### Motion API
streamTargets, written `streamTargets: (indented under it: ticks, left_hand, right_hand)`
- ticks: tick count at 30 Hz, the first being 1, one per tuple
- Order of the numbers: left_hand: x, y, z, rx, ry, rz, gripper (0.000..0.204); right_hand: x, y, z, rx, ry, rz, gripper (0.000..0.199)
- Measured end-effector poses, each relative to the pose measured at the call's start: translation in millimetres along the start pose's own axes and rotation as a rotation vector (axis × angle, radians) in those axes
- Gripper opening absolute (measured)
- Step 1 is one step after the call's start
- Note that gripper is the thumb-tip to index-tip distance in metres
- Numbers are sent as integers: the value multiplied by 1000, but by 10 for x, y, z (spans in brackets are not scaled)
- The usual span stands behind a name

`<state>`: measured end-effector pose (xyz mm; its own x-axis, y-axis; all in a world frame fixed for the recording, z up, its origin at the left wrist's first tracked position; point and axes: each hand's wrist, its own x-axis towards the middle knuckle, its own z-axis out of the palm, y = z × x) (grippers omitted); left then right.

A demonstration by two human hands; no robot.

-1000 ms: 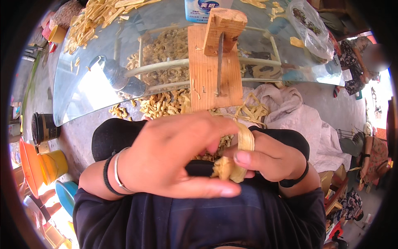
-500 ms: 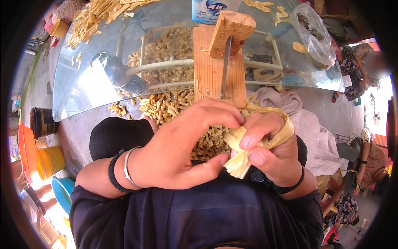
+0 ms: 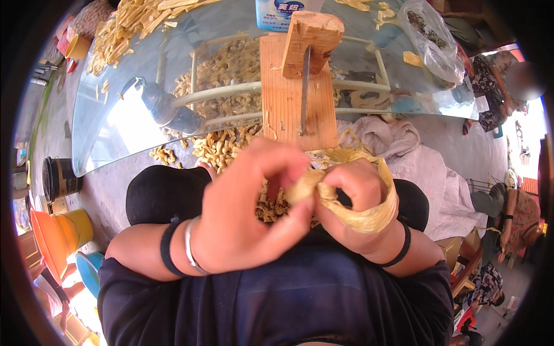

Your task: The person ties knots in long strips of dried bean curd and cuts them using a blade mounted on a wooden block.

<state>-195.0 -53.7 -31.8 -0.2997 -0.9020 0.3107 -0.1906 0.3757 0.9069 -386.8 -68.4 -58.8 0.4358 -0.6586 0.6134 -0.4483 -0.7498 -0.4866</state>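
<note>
Yellowish strip (image 3: 369, 216) sits between my two hands, just in front of my chest and on the near side of the wooden board (image 3: 294, 98). It loops around the back of my right hand (image 3: 355, 205) and bunches into a twisted end where my thumbs meet. Heaps of small knotted pieces (image 3: 222, 144) lie beyond my hands, under the glass tabletop (image 3: 115, 115) the board stands on, so much seems finished; this strip looks only partly worked, its loop loose. My left hand (image 3: 245, 210) is curled, thumb and fingertips pinching the bunched end. My right hand is clenched around the strip, knuckles up. Both wrists bend inward toward each other, forearms against my dark shirt (image 3: 277, 300).
</note>
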Motion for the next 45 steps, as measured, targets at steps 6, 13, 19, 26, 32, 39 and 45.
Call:
streamTargets:
  ticks: [6, 13, 19, 26, 32, 39, 45]
  left_hand:
    - [-56, -105, 93, -148, 160, 113, 26]
    - [57, -131, -71, -61, -224, 147, 18]
    - [27, -216, -280, -25, -292, 115, 20]
    - [97, -115, -124, -214, -240, 6, 46]
    - [170, -147, -176, -161, -233, 115, 32]
    - [24, -126, -304, -197, -166, -38, 20]
    - [18, -163, -330, -388, -84, -197, 35]
  right_hand:
    - [59, 60, -33, 227, 17, 1, 49]
    - [107, 144, -106, 154, -136, -32, 30]
    - [165, 314, -353, 9, -161, -46, 25]
    - [85, 161, -162, 222, -148, -18, 21]
    - [152, 131, -181, 325, -215, 127, 17]
    - [63, 45, -265, 752, -81, 478, 24]
    - [181, -28, -219, 822, -422, 1014, 38]
